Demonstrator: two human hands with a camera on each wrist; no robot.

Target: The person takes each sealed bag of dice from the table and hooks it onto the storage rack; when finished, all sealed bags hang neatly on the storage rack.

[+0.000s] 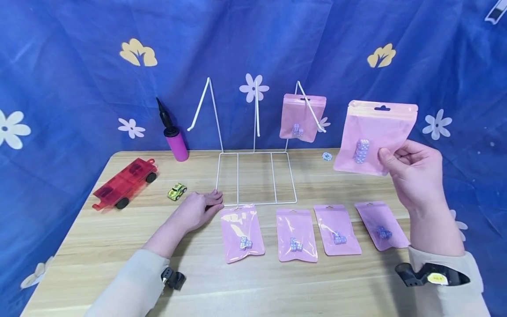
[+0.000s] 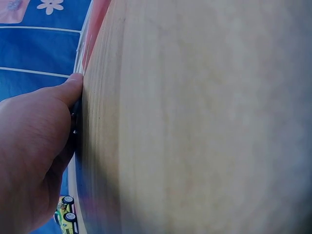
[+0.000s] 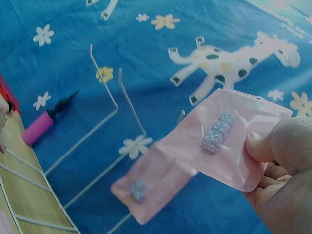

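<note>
My right hand [image 1: 420,176] pinches the lower right corner of a pink pouch [image 1: 376,136] with several dice in it, held up right of the white wire rack [image 1: 256,204]. In the right wrist view the dice [image 3: 218,132] show through the pouch, beside the thumb of the right hand [image 3: 285,161]. Another pink pouch [image 1: 302,116] hangs on the rack's right arm. My left hand [image 1: 200,209] rests at the rack's front left corner; the left wrist view shows the left hand [image 2: 39,141] with its thumb along the wire, the other fingers mostly hidden.
Several pink pouches [image 1: 242,233] with dice lie in a row before the rack. At left are a red toy trailer [image 1: 128,182], a small green car [image 1: 177,191] and a magenta pump [image 1: 177,146]. A small blue-white disc [image 1: 327,156] lies near the back edge.
</note>
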